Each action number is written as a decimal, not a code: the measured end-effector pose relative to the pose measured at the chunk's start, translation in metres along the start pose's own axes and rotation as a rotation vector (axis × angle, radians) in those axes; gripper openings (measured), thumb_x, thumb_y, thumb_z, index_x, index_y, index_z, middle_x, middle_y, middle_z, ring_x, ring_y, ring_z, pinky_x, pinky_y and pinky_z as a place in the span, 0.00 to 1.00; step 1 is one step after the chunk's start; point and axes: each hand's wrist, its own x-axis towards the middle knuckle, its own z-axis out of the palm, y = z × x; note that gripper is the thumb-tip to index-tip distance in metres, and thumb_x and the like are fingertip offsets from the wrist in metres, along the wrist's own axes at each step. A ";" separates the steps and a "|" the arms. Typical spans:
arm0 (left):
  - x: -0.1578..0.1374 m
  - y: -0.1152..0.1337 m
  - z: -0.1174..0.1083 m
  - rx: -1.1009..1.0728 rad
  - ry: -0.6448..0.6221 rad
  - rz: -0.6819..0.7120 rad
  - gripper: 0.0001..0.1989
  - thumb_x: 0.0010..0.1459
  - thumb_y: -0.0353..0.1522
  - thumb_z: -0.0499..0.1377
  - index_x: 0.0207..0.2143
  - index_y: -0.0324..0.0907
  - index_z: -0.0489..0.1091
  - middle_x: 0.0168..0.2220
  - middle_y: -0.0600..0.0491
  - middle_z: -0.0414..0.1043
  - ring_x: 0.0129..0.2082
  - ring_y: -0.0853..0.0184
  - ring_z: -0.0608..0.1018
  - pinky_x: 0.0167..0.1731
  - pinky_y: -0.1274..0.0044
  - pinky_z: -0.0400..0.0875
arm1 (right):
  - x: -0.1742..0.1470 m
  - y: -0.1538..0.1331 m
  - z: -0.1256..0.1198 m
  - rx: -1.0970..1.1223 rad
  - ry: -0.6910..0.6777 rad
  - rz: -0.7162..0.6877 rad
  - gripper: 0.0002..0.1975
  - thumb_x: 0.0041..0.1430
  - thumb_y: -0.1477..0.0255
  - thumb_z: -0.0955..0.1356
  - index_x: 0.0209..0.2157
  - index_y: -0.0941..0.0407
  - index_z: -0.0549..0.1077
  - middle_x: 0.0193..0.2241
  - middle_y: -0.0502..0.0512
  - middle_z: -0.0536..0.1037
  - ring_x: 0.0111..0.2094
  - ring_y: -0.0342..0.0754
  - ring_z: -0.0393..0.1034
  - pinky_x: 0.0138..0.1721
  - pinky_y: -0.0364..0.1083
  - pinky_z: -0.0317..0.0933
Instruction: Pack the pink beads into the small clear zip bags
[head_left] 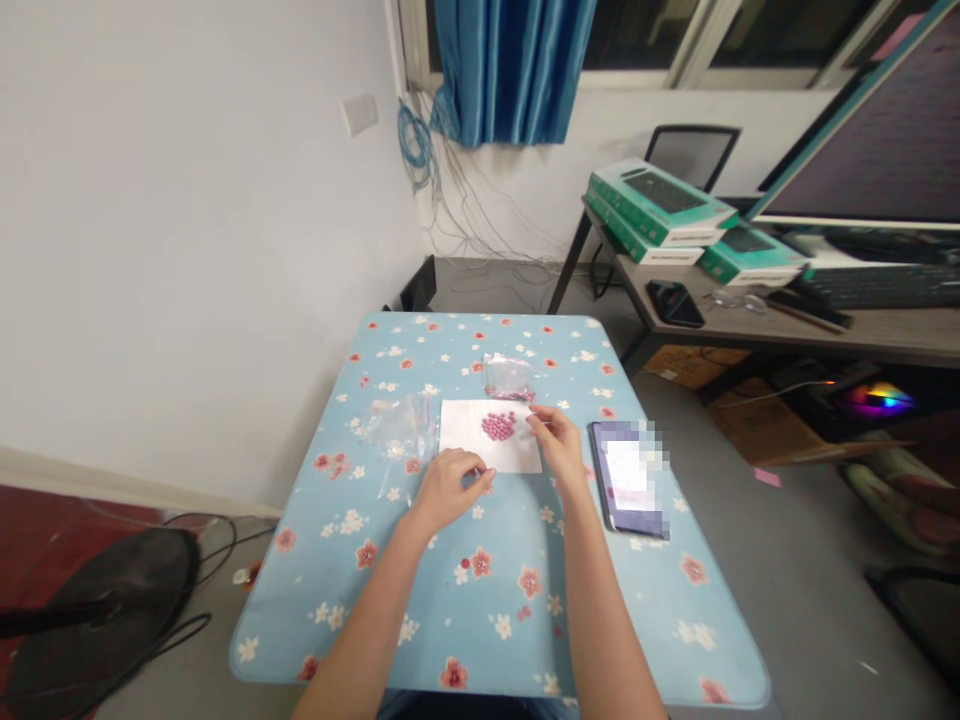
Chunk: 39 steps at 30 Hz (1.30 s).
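A cluster of small pink beads or pellets (499,427) lies on a white sheet of paper (459,420); their exact kind is too small to tell. At the sheet's lower edge rests my left hand (448,488), its fingers curled and thumb close to the index fingertip. Whatever sits between those tips is hidden. My right hand (559,445) has thumb and index finger together at the sheet's right edge, beside the beads, and seems to pinch the paper. Behind the sheet lies a clear plastic bag (511,376) with pinkish bits in it. Another clear bag (401,428) lies left of the paper.
A blue flowered cloth (420,620) covers the small table. To the right of my right hand lies a phone or tablet (628,480). A desk (645,290) with green boxes (660,205) and a monitor (877,130) stands at the right. A white wall (187,220) rises at the left.
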 end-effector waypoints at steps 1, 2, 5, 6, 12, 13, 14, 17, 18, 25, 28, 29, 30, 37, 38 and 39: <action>0.000 0.001 0.000 0.003 0.003 -0.002 0.12 0.59 0.34 0.56 0.23 0.42 0.70 0.24 0.56 0.73 0.28 0.69 0.74 0.35 0.75 0.64 | -0.004 0.003 0.001 0.026 0.007 0.008 0.15 0.48 0.62 0.68 0.36 0.57 0.74 0.27 0.52 0.74 0.26 0.45 0.65 0.27 0.44 0.58; 0.000 0.001 0.000 0.008 0.007 -0.005 0.12 0.59 0.34 0.56 0.23 0.42 0.70 0.24 0.56 0.73 0.28 0.69 0.74 0.34 0.75 0.64 | -0.006 0.005 0.002 0.048 0.013 0.014 0.15 0.48 0.63 0.69 0.36 0.57 0.74 0.27 0.52 0.74 0.25 0.44 0.65 0.27 0.44 0.58; -0.001 0.000 -0.003 0.039 0.033 0.005 0.11 0.59 0.34 0.56 0.24 0.42 0.69 0.24 0.56 0.73 0.27 0.68 0.74 0.34 0.74 0.65 | -0.009 0.007 0.003 0.086 0.025 0.017 0.14 0.48 0.64 0.69 0.35 0.57 0.74 0.26 0.51 0.73 0.25 0.44 0.64 0.27 0.44 0.58; -0.001 -0.001 -0.006 0.057 0.051 0.016 0.10 0.59 0.34 0.56 0.25 0.43 0.69 0.25 0.55 0.73 0.28 0.68 0.74 0.34 0.74 0.66 | -0.009 0.007 0.003 0.088 0.025 0.016 0.13 0.48 0.64 0.69 0.35 0.57 0.74 0.26 0.51 0.73 0.25 0.44 0.64 0.27 0.44 0.58; -0.001 -0.031 -0.055 0.237 0.299 0.005 0.06 0.58 0.36 0.57 0.35 0.44 0.69 0.36 0.52 0.75 0.39 0.63 0.75 0.43 0.70 0.66 | -0.009 0.008 0.002 0.090 0.008 0.025 0.13 0.49 0.64 0.68 0.35 0.56 0.74 0.28 0.51 0.73 0.26 0.45 0.65 0.28 0.44 0.58; 0.000 -0.038 -0.065 0.277 0.303 -0.013 0.08 0.57 0.37 0.57 0.38 0.44 0.69 0.38 0.51 0.75 0.41 0.62 0.75 0.44 0.69 0.66 | -0.009 0.009 0.002 0.096 0.006 0.026 0.13 0.49 0.64 0.68 0.35 0.56 0.74 0.27 0.51 0.73 0.26 0.45 0.65 0.28 0.44 0.58; 0.001 -0.045 -0.075 0.328 0.290 -0.050 0.11 0.56 0.39 0.58 0.40 0.43 0.68 0.41 0.50 0.74 0.44 0.61 0.74 0.46 0.68 0.65 | -0.009 0.010 0.002 0.101 0.006 0.025 0.13 0.48 0.64 0.68 0.35 0.56 0.74 0.27 0.51 0.73 0.26 0.45 0.65 0.28 0.44 0.58; 0.008 -0.064 -0.095 0.504 0.130 -0.147 0.24 0.54 0.44 0.59 0.51 0.45 0.64 0.51 0.47 0.68 0.52 0.54 0.68 0.52 0.62 0.59 | -0.008 0.012 0.002 0.102 0.004 0.022 0.13 0.48 0.64 0.68 0.35 0.56 0.74 0.27 0.52 0.73 0.25 0.45 0.65 0.28 0.44 0.58; 0.011 -0.070 -0.098 0.555 0.078 -0.166 0.29 0.53 0.46 0.58 0.54 0.45 0.61 0.54 0.46 0.66 0.54 0.52 0.66 0.55 0.59 0.55 | -0.008 0.012 0.002 0.095 -0.001 0.016 0.13 0.48 0.64 0.68 0.36 0.56 0.73 0.27 0.52 0.73 0.25 0.45 0.65 0.28 0.44 0.58; 0.021 -0.101 -0.099 0.680 -0.127 -0.229 0.39 0.50 0.53 0.56 0.60 0.44 0.57 0.61 0.40 0.56 0.60 0.43 0.57 0.56 0.52 0.48 | -0.016 0.004 0.005 -0.115 0.007 -0.082 0.14 0.53 0.63 0.65 0.37 0.57 0.74 0.27 0.52 0.73 0.23 0.43 0.62 0.27 0.43 0.58; 0.022 -0.108 -0.101 0.670 -0.113 -0.205 0.35 0.50 0.54 0.56 0.56 0.48 0.62 0.61 0.41 0.55 0.60 0.42 0.57 0.54 0.52 0.50 | -0.018 0.001 0.006 -0.213 0.008 -0.130 0.13 0.54 0.64 0.64 0.37 0.56 0.74 0.28 0.52 0.74 0.23 0.43 0.62 0.28 0.44 0.58; 0.022 -0.109 -0.103 0.664 -0.108 -0.197 0.33 0.50 0.54 0.56 0.55 0.48 0.63 0.60 0.41 0.55 0.60 0.42 0.57 0.54 0.52 0.50 | -0.019 0.001 0.006 -0.233 0.007 -0.140 0.13 0.54 0.64 0.64 0.37 0.56 0.74 0.28 0.52 0.75 0.24 0.44 0.63 0.28 0.44 0.58; 0.023 -0.109 -0.104 0.658 -0.106 -0.191 0.33 0.50 0.53 0.57 0.54 0.48 0.64 0.60 0.41 0.55 0.60 0.42 0.57 0.54 0.52 0.50 | -0.019 0.001 0.006 -0.247 0.007 -0.148 0.13 0.55 0.65 0.64 0.37 0.56 0.74 0.28 0.52 0.75 0.24 0.44 0.63 0.29 0.44 0.58; 0.025 -0.085 -0.108 0.570 -0.035 -0.136 0.26 0.50 0.48 0.60 0.49 0.48 0.65 0.57 0.46 0.61 0.58 0.48 0.60 0.56 0.56 0.49 | -0.019 0.000 0.003 -0.328 -0.006 -0.203 0.12 0.56 0.67 0.63 0.39 0.56 0.74 0.30 0.53 0.76 0.28 0.47 0.65 0.33 0.46 0.59; 0.024 -0.078 -0.108 0.545 -0.017 -0.117 0.26 0.50 0.48 0.60 0.49 0.48 0.64 0.56 0.47 0.63 0.57 0.50 0.62 0.57 0.56 0.48 | -0.019 -0.001 0.003 -0.362 -0.017 -0.231 0.12 0.57 0.67 0.63 0.39 0.56 0.74 0.30 0.54 0.76 0.30 0.48 0.66 0.35 0.47 0.59; 0.023 -0.070 -0.107 0.520 0.008 -0.101 0.26 0.50 0.47 0.60 0.49 0.48 0.64 0.55 0.47 0.64 0.56 0.51 0.63 0.57 0.57 0.47 | -0.019 -0.002 0.003 -0.402 -0.029 -0.263 0.11 0.57 0.68 0.63 0.38 0.56 0.74 0.31 0.55 0.76 0.33 0.49 0.66 0.38 0.48 0.59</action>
